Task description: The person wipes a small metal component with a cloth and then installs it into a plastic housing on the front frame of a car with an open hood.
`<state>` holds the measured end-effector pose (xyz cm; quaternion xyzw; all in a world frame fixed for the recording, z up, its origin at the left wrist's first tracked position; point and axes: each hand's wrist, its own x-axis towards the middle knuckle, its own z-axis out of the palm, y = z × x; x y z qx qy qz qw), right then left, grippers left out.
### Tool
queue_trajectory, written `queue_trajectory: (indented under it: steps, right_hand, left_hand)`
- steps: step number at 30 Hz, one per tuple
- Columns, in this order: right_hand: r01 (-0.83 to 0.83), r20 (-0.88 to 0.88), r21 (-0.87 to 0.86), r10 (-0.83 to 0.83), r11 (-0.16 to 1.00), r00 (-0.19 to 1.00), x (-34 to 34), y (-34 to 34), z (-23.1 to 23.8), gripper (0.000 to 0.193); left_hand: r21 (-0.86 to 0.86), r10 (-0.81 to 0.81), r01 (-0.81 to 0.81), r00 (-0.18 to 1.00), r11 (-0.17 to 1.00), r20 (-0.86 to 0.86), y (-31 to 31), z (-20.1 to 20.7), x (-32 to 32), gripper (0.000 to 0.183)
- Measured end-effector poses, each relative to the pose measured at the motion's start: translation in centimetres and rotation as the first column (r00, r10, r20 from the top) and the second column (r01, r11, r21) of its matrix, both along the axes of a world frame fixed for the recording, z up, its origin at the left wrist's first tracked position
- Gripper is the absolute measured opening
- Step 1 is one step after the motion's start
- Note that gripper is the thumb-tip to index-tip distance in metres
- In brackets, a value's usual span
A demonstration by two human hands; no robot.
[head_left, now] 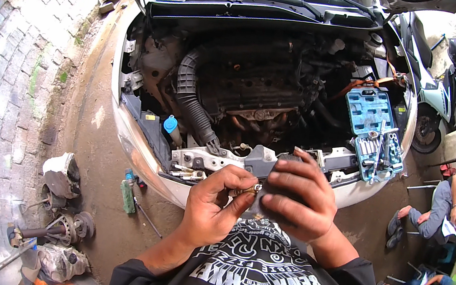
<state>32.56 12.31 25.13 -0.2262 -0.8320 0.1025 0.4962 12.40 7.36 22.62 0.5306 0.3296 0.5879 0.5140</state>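
Note:
In front of my chest, my left hand point(219, 201) pinches a small metal part that looks like a spark plug point(257, 189) between thumb and fingers. Its tip points toward my right hand point(303, 201). The fingers of my right hand curl round a dark grey flat piece point(267, 203), perhaps sandpaper, close beside the metal tip; whether the two touch I cannot tell. Several small metal parts like spark plugs point(187, 173) lie on the car's front panel, left of my hands. Beyond them is the uncovered engine point(261, 82).
A blue socket-set case point(371, 114) lies open on the right front of the engine bay. A blue-capped reservoir point(170, 124) is at the left. Used car parts point(63, 224) and a green bottle point(127, 196) are on the floor. Two people sit at the right by a parked scooter point(439, 86).

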Motion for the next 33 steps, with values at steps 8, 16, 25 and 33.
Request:
queue_trajectory:
  steps: [8,16,25,33]
  right_hand:
    - [-0.079,0.082,0.060,0.074,0.995,0.994,0.1,-0.5,0.2,0.032]
    - [-0.094,0.021,0.064,0.093,0.994,0.995,-0.5,0.0,-0.9,0.029]
    - [0.036,-0.052,0.008,-0.035,0.999,0.998,-0.6,1.5,-2.4,0.029]
    - [0.011,-0.026,0.035,-0.010,0.999,1.000,-0.6,1.7,-2.9,0.035]
  left_hand:
    - [-0.016,0.005,-0.006,0.999,1.000,-0.037,0.1,-0.3,-0.3,0.024]
    - [-0.022,0.036,-0.036,0.999,0.999,-0.037,0.2,-1.3,-0.4,0.020]
    - [-0.034,0.037,-0.038,0.999,0.999,-0.017,-0.1,-1.7,-0.4,0.019]
    - [-0.048,0.056,-0.056,0.998,0.997,-0.017,0.4,-2.1,-0.2,0.017]
